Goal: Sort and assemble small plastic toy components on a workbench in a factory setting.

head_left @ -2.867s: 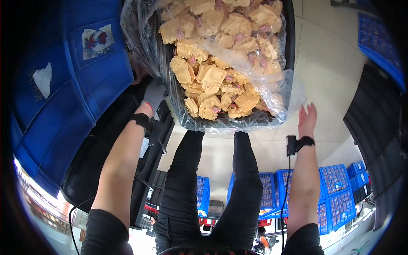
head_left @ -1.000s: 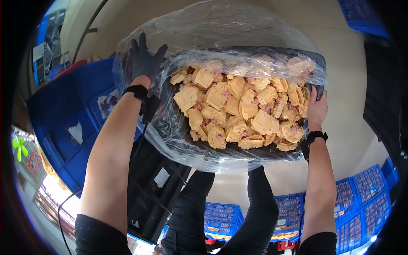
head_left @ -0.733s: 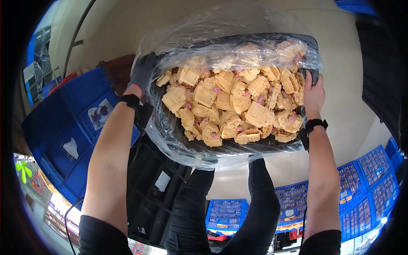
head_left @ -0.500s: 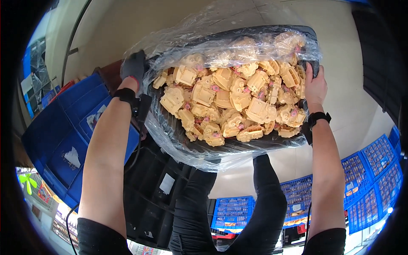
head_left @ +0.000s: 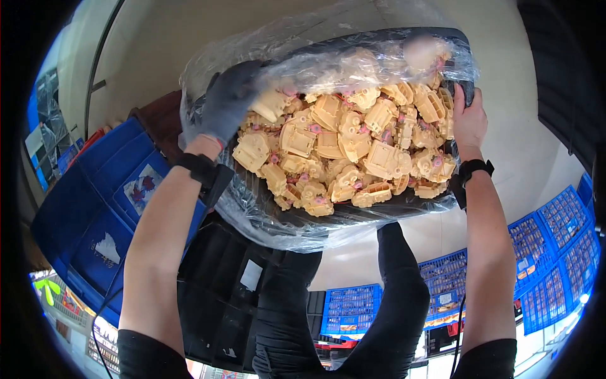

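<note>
A black bin lined with a clear plastic bag lies in front of me, heaped with beige moulded plastic parts, several carrying small pink pieces. My left hand, in a dark grey glove, reaches over the bin's left end. Its fingers are blurred by motion beside the parts there, and whether they hold one is not visible. Bare except for dark covering on the fingertips, my right hand is closed around the rim at the right end. Loose bag film covers the heap's far side.
To the left stands a blue bin with torn labels, next to a black container bearing a white label. Blue mesh crates filled with parts line the near side and the right. A dark object stands at the far right.
My left hand has left the bin's left edge and moved right, over the parts. My right hand keeps its hold on the right rim.
</note>
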Demonstrator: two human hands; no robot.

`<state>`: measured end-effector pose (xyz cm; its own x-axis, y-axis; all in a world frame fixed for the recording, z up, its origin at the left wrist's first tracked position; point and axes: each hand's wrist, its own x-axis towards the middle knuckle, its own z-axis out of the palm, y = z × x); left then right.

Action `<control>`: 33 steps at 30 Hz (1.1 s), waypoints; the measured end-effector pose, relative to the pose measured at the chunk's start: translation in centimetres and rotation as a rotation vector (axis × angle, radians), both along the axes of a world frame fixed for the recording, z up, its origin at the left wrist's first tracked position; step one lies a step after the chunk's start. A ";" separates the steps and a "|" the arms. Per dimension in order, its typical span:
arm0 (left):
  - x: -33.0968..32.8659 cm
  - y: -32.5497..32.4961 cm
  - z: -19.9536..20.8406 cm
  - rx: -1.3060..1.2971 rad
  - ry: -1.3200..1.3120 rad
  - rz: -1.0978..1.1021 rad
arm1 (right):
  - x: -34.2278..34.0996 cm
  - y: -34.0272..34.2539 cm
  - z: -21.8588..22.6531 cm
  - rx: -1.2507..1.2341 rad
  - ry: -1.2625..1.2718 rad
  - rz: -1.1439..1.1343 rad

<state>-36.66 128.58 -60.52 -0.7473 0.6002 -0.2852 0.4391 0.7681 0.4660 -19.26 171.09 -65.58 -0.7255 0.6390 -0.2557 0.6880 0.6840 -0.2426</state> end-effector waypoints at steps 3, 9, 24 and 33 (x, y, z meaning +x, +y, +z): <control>-2.2 0.5 0.3 0.229 -0.508 0.415 | -0.2 0.5 0.7 0.012 -0.046 -0.014; -5.9 2.0 -2.4 0.144 -0.150 0.542 | 0.3 1.3 0.9 0.056 -0.064 0.002; 16.3 -8.7 -4.0 0.640 -0.502 1.337 | 0.0 0.8 0.0 0.068 -0.047 0.021; 30.8 -10.4 1.7 0.010 -0.946 0.995 | -0.3 0.6 1.1 0.048 -0.076 -0.013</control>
